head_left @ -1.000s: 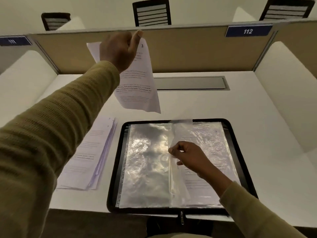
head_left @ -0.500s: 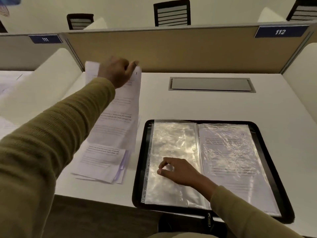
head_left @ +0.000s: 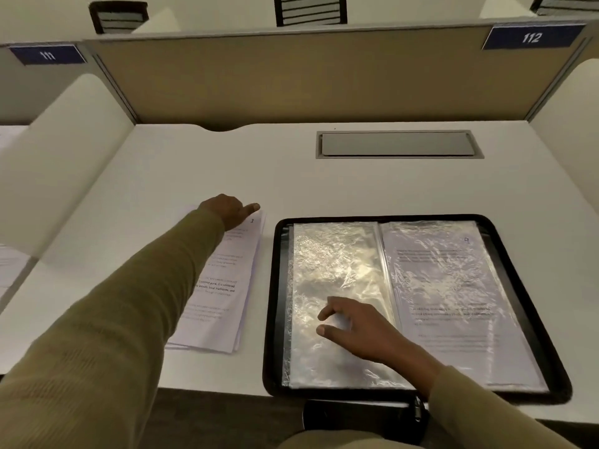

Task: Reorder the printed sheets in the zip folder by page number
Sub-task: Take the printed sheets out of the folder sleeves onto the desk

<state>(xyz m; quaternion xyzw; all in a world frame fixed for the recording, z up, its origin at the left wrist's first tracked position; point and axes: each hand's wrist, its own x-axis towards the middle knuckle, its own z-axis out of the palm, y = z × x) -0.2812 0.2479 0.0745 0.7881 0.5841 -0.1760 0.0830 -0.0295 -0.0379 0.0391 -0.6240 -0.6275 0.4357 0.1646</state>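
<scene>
Far left: white side divider (head_left: 64, 163) with a blue "111" label (head_left: 48, 55) above it. White desk (head_left: 227, 163) runs across.

The left arm, in an olive sleeve (head_left: 113, 319), reaches forward. The left hand (head_left: 227, 213) sits at the far edge of the stack of printed sheets (head_left: 220, 319), back of the hand up, one digit sticking out to the right. The other fingers are hidden under the hand, so I cannot tell if the grip pinches paper or just rests on it.

The stack lies flat on the desk just left of the zip folder (head_left: 274, 319), with a thin gap between them and its edges slightly fanned. The top sheet (head_left: 227, 254) is face up, with a "3" at its far right corner.

The zip folder lies open flat at the near desk edge, with a black rim and the zipper pull (head_left: 417, 413) hanging off the front. The left pocket (head_left: 334, 260) is clear crinkled plastic with glare across it. The right hand (head_left: 356, 328) is on this pocket's lower half, fingertips touching the plastic, thumb and forefinger apart. Its grip is loose and narrow, holding nothing.

The right pocket (head_left: 431, 234) holds a printed sheet (head_left: 453, 319), text up. The mark at its top right corner is too blurred to read.

Behind the folder is a grey hatch (head_left: 398, 144) set in the desk, then a tan back partition (head_left: 291, 76). A "112" label (head_left: 531, 37) is at the right, with chair backs (head_left: 309, 9) beyond.
</scene>
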